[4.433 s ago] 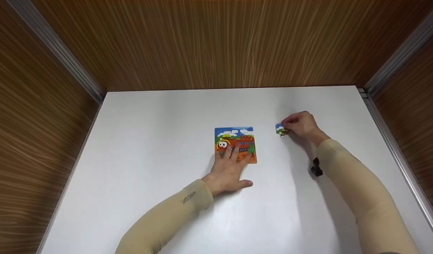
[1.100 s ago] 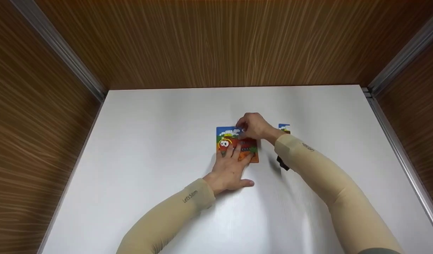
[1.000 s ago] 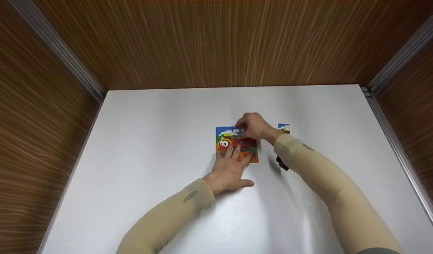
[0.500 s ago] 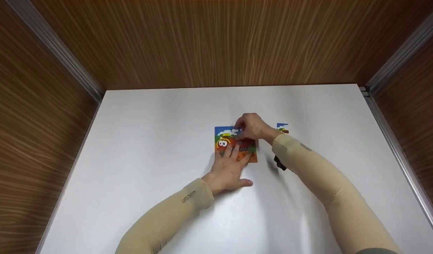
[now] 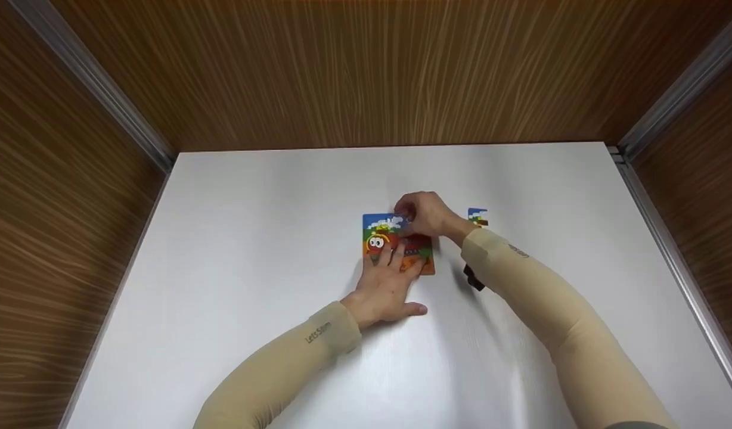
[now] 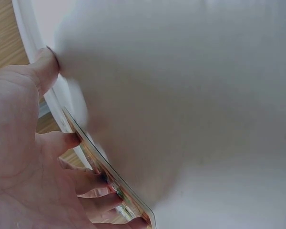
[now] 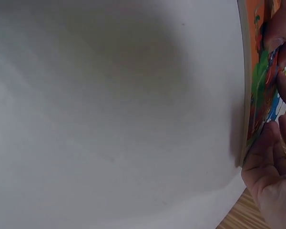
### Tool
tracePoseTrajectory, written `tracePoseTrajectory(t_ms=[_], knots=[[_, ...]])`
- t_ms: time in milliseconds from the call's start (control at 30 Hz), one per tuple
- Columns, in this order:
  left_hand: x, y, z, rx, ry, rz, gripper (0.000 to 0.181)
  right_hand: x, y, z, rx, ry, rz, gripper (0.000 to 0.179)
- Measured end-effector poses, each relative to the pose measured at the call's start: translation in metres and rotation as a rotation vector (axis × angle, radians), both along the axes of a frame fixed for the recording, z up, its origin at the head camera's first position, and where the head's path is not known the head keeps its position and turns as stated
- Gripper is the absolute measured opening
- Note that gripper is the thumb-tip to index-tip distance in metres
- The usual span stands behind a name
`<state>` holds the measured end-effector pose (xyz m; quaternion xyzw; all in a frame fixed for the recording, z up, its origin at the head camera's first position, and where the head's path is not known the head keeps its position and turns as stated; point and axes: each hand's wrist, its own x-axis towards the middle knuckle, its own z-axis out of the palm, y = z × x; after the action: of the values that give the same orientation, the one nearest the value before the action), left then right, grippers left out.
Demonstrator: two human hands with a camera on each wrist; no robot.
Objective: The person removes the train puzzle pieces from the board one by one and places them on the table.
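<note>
Right hand [image 5: 427, 213]: wrist bent, palm down, at the puzzle board's upper right; fingers curled, thumb and fingertips drawn close at its top edge. Cannot tell whether a separate piece sits between them.

Left hand [image 5: 382, 292]: laid from below the board over its lower half, fingers straight and spread, gripping nothing; thumb splayed outside the board, below its lower right corner.

Puzzle board [image 5: 381, 229]: lies flat on the white tabletop [image 5: 253, 250], character face at its left side; much of its right side covered by the hands.

Room: tabletop runs wide to the board's left and extends above it to the far edge, where a wood-grain panel [image 5: 342, 71] rises. Side panels stand well apart from the board.

Around: loose puzzle piece [image 5: 477, 214] right of the board, near top-edge level, partly hidden by the right sleeve [image 5: 539, 286], which crosses the area right of the board. Small black object [image 5: 474, 279] just beside that sleeve, lower right of the board; identity unclear. Left sleeve [image 5: 282, 363] occupies the lower left of the board.
</note>
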<state>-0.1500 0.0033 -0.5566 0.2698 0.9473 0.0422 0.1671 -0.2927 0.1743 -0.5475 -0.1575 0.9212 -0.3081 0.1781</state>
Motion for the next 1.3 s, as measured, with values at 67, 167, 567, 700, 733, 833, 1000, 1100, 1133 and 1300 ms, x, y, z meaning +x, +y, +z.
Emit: tracePoseTrajectory(t_ms=[67,167,567,700,733,833,1000,1100,1133,1300], knots=[[0.000,0.000,0.000,-0.007,0.002,-0.001,0.101,0.001,0.000,0.000,-0.008,-0.006,-0.007,0.046],[0.001,0.000,0.000,-0.011,0.005,-0.003,0.101,0.001,0.001,-0.001,-0.025,-0.017,-0.022,0.039],[0.002,0.000,0.000,-0.020,0.012,0.002,0.101,0.002,0.005,-0.001,-0.136,-0.061,-0.090,0.025],[0.002,0.000,0.001,-0.015,0.003,0.002,0.100,0.002,0.005,-0.001,-0.153,-0.068,-0.111,0.024],[0.002,0.000,0.001,-0.015,0.002,0.002,0.101,0.002,0.005,-0.001,-0.156,-0.071,-0.116,0.023],[0.002,0.000,0.000,-0.002,-0.005,0.006,0.100,0.003,0.005,-0.001,-0.169,-0.063,-0.130,0.022],[0.002,-0.001,0.000,0.018,-0.016,0.011,0.099,0.002,0.007,-0.002,-0.188,-0.052,-0.161,0.022],[0.002,0.000,0.000,0.013,-0.022,0.012,0.100,0.001,0.009,-0.001,-0.195,-0.068,-0.177,0.022],[0.002,0.000,0.000,0.011,-0.022,0.013,0.100,0.001,0.010,-0.001,-0.197,-0.072,-0.177,0.023],[0.002,0.002,0.001,0.011,-0.024,0.015,0.100,0.000,0.016,0.004,-0.211,-0.070,-0.173,0.024]])
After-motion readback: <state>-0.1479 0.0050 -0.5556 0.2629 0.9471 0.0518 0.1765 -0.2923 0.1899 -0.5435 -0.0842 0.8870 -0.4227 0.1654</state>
